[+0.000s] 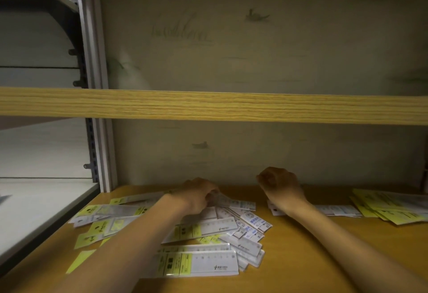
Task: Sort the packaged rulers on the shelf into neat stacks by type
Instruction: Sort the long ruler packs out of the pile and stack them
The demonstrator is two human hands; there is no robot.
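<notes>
Ruler pile (208,246) under left hand (199,196) fingers.

Single head view, looking forward and slightly down into the wooden shelf (301,246); close in, both forearms reaching away from the lens; upper board (208,105) crossing mid-frame.

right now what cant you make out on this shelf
All in the head view:
- Whether the right hand holds anything: its curled fingers face away.
- The packets under the left hand: the hand covers them.
- Print on the ruler pile: too small and blurred.
- The yellow stack: cut off by the right edge.
</notes>
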